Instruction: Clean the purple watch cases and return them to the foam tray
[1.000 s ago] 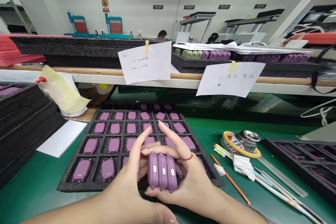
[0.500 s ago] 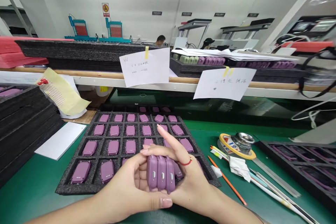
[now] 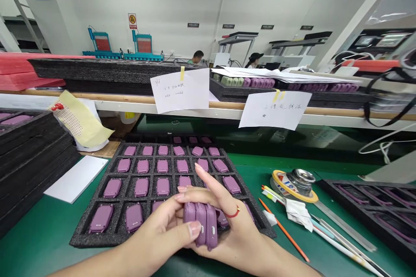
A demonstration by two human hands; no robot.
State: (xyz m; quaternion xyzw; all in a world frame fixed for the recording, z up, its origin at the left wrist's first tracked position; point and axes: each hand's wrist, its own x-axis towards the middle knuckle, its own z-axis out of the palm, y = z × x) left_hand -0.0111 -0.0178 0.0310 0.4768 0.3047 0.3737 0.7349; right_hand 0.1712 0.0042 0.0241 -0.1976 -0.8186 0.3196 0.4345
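Three purple watch-like cases [image 3: 206,225] stand side by side between my two hands, above the front edge of a black foam tray [image 3: 76,242]. My left hand [image 3: 162,233] is closed round their left side, its thumb lying across the front of the left case. From the right, my right hand [image 3: 224,207] wraps the stack, with its index finger pointing up and the other fingers behind the cases. A red string circles this hand near the wrist. More purple cases [image 3: 141,187] lie singly in the tray's compartments; my hands hide some of them.
Right of the tray lie an orange stick [image 3: 284,230], a tape roll [image 3: 279,186], a metal-topped jar [image 3: 303,178], tools and another foam tray [image 3: 373,199]. At left are a white pad [image 3: 76,178] and stacked foam trays [image 3: 29,169]. A shelf [image 3: 227,112] crosses behind.
My left thumb has moved up from below the cases onto the front of the left one. The camera view has tilted slightly, so the scene sits a little lower.
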